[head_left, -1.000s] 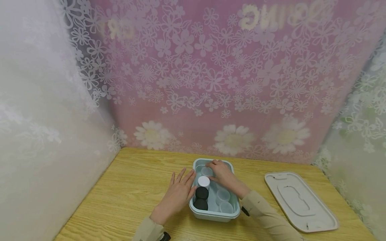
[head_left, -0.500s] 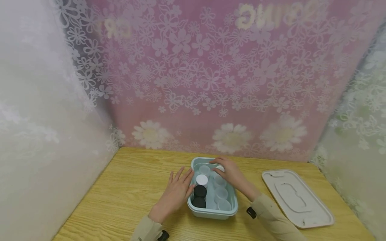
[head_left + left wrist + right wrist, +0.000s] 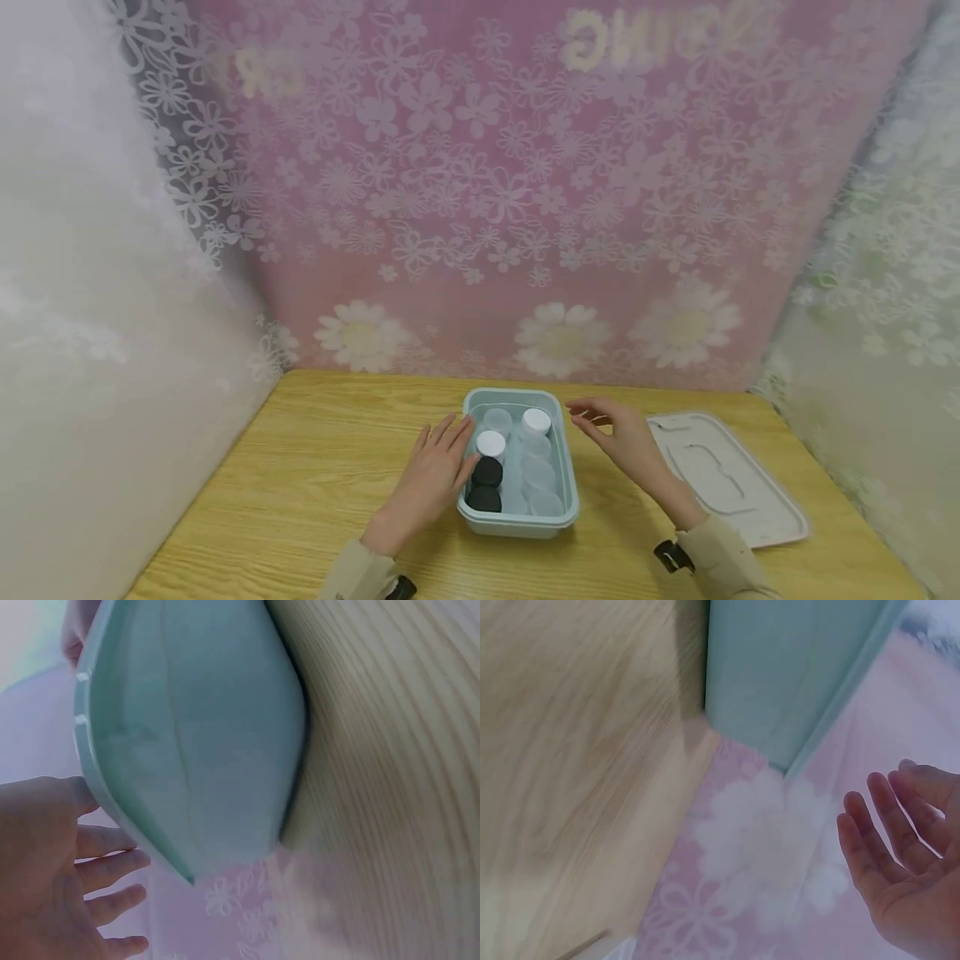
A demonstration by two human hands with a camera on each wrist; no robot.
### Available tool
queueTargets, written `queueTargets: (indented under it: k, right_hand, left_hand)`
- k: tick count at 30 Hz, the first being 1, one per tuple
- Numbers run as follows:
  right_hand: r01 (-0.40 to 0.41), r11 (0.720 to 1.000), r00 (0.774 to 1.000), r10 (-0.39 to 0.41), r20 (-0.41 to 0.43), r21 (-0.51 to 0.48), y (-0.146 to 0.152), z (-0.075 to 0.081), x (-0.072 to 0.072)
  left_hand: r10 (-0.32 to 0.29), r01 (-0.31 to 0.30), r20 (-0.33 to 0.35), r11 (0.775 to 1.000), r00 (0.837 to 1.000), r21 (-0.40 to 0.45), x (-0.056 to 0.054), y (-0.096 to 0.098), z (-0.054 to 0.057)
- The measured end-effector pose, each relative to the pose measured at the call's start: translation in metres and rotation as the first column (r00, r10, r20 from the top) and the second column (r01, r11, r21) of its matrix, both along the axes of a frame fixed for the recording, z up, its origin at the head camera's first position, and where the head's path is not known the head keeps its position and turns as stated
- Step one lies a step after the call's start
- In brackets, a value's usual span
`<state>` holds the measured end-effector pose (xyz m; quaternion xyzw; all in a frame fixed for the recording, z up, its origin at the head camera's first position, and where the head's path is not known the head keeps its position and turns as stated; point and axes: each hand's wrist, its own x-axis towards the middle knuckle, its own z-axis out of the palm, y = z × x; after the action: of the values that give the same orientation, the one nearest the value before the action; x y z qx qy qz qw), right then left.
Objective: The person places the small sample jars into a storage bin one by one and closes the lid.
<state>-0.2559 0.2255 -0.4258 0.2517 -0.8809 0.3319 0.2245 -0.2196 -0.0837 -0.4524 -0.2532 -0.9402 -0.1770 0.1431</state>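
Note:
A light blue-green plastic box (image 3: pixel 572 483) without its lid stands on the table. Down its left side run a clear-topped jar (image 3: pixel 497 421), a white-capped jar (image 3: pixel 491 443) and black-capped jars (image 3: pixel 487 472). Another white-capped jar (image 3: pixel 536 422) tops the right side, above several translucent ones (image 3: pixel 538 473). My left hand (image 3: pixel 433 471) rests at the left rim with fingers spread; the left wrist view shows its thumb side at the rim (image 3: pixel 91 754). My right hand (image 3: pixel 622 437) hovers just right of the box, fingers loosely bent around nothing.
The pale box lid (image 3: pixel 738 479) lies on the wooden table (image 3: pixel 300 500) at the right, partly behind my right forearm. A pink flowered curtain (image 3: pixel 450 208) hangs along the back edge, with whitish sheets on both sides.
My right hand has let go of the white-capped jar at the box's far right and moved out to the right. The left hand stays at the rim. The head view has shifted slightly.

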Motion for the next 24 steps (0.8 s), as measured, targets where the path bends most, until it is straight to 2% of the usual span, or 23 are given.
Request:
queueTargets:
  k: [5,9,12,16,24]
  right_hand:
    - [0.068,0.997,0.998,-0.068,0.014,-0.039,0.030,0.000,0.009]
    - [0.122,0.991,0.992,-0.121,0.018,-0.052,0.054,0.002,0.018]
    - [0.153,0.986,0.988,-0.151,0.034,-0.065,0.073,0.004,0.024]
    - [0.168,0.982,0.984,-0.161,0.075,-0.084,0.097,0.007,0.029]
    - [0.204,0.973,0.973,-0.190,0.129,-0.103,0.137,0.007,0.041]
  left_hand:
    - [-0.057,0.059,-0.047,0.997,0.997,0.047,0.002,0.020,0.011]
    - [-0.114,0.125,-0.101,0.986,0.988,0.113,0.004,0.042,0.020]
    - [-0.148,0.171,-0.124,0.965,0.981,0.200,0.005,0.062,0.025]
    - [-0.174,0.205,-0.123,0.926,0.977,0.317,0.008,0.088,0.029]
    - [-0.233,0.263,-0.120,0.868,0.965,0.422,0.013,0.144,0.030]
